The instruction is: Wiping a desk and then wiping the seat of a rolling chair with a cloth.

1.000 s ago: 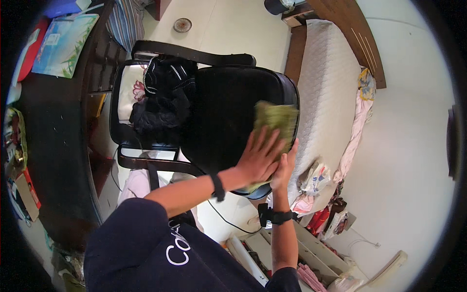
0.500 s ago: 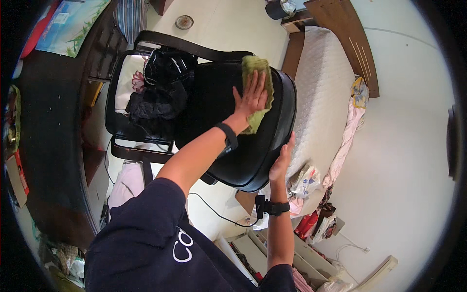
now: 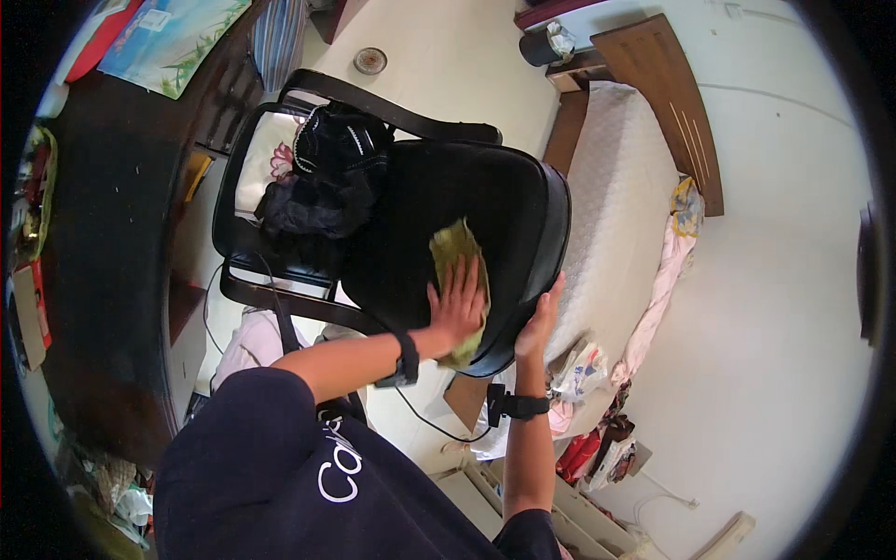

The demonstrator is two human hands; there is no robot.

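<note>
A black padded armchair [image 3: 420, 177] stands in the middle, its broad smooth panel facing up at me. My left hand [image 3: 457, 303] lies flat on a green cloth [image 3: 455, 241], fingers spread, pressing it against the panel's near part. The cloth reaches from beyond my fingertips down to the chair's near edge. My right hand [image 3: 539, 327] rests along the chair's right side edge, fingers stretched out and gripping nothing. On the chair's left part lie dark clothes [image 3: 327, 177] and a cream fabric with a pink flower [image 3: 259, 168].
A dark desk [image 3: 103, 261] runs along the left. To the right stands a bed with a white quilted mattress [image 3: 611, 177] and a wooden headboard [image 3: 663, 103]. A black cable [image 3: 425, 420] crosses the floor near me. A round dish [image 3: 371, 62] sits on the floor beyond the chair.
My left hand has slid the green cloth toward me and slightly left, from the panel's far part to its near edge. My right hand stays at the chair's side. The view has shifted slightly.
</note>
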